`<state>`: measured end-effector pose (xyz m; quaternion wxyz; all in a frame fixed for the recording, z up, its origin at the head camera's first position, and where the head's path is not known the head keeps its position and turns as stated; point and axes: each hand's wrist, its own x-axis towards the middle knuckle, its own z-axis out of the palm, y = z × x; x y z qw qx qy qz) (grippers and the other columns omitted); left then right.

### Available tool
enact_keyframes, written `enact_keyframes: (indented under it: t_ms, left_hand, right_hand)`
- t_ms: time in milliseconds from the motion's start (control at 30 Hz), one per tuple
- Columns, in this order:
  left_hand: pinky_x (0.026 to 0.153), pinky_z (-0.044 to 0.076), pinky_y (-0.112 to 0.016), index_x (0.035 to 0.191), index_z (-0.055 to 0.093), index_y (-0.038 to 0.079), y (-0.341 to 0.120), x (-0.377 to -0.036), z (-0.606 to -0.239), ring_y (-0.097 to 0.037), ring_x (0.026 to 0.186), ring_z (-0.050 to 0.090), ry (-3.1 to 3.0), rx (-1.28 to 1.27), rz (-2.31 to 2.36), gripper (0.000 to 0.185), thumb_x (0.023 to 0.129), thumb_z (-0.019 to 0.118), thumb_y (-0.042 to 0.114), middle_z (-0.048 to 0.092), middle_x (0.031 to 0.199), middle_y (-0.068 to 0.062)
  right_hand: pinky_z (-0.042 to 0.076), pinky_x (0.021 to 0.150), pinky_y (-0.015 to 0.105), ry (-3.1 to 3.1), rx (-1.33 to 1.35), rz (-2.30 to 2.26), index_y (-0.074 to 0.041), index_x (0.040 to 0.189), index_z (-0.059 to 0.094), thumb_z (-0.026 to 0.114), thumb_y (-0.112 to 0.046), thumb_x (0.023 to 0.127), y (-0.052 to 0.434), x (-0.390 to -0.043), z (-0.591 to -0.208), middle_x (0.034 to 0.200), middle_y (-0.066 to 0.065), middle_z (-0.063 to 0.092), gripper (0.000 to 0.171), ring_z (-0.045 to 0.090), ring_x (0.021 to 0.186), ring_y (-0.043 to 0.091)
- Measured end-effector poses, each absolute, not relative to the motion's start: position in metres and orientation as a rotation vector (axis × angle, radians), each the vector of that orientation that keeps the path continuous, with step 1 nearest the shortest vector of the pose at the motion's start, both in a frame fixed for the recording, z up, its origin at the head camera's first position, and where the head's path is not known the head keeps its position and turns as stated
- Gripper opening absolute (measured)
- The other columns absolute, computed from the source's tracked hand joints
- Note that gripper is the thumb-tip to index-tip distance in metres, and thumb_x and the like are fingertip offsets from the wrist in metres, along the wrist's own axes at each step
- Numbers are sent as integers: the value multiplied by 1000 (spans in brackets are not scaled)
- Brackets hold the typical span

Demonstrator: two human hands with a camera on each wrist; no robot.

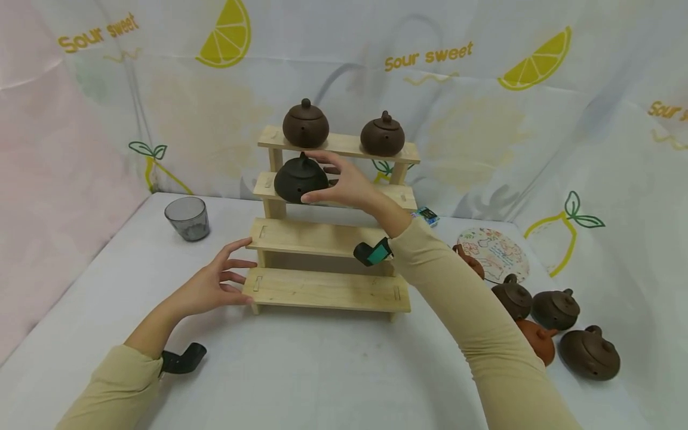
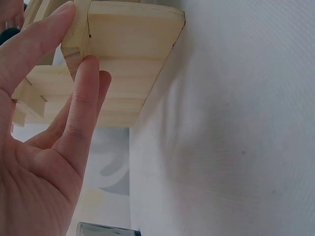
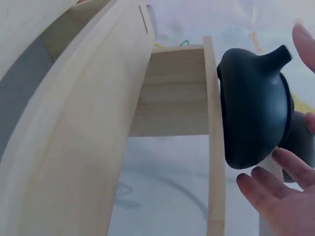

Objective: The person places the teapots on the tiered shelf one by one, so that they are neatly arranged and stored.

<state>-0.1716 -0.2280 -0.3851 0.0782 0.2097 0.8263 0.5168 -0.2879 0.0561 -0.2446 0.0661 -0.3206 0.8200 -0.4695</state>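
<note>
A black teapot [image 1: 301,179] sits upright on the left part of the second-highest shelf of a wooden stepped stand [image 1: 317,237]. My right hand [image 1: 344,182] is around its right side, index finger near the lid knob and thumb in front of the body. In the right wrist view, the fingers [image 3: 275,189] look loosely spread beside the teapot [image 3: 253,108]; contact is hard to tell. My left hand [image 1: 209,286] touches the stand's left end with extended fingers, thumb by the lowest shelf. The left wrist view shows fingertips against the wood [image 2: 76,44].
Two brown teapots, one left [image 1: 305,126] and one right [image 1: 383,136], stand on the top shelf. Several more teapots [image 1: 589,353] are on the table at right, by a round patterned mat [image 1: 493,254]. A grey glass [image 1: 188,219] stands at left.
</note>
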Motion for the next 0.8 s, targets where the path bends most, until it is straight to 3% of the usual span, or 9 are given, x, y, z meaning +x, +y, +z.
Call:
enact_keyframes:
  t_ms: [133,367,633,800]
  left_hand:
    - [72,51,-30,148,13,24,-229,-173,-386,-28,95,59,2469,619,1548,106,69,82,9,46,130,-27]
    - [72,51,-30,148,14,24,-228,-173,-386,-25,93,60,2468,625,1560,106,69,82,7,47,129,-26]
    - [71,51,-30,148,12,25,-226,-171,-385,-22,91,61,2481,610,1537,107,69,81,5,46,130,-27]
    - [70,50,-30,148,12,25,-225,-169,-384,-22,90,61,2480,601,1541,107,70,81,5,46,130,-28]
  right_hand:
    - [35,100,36,2459,-1008,-1477,-16,140,41,79,-15,74,69,-279,-244,143,1,37,76,37,129,22]
    - [36,98,30,2446,-1081,-1569,-13,139,42,79,-12,75,99,-257,-246,139,0,42,73,40,126,15]
    - [37,98,35,2412,-1115,-1690,-4,137,42,80,-7,73,131,-232,-252,139,8,42,74,40,126,26]
    - [35,100,38,2392,-1107,-1742,0,135,41,81,-13,73,150,-219,-258,139,11,41,75,36,128,34]
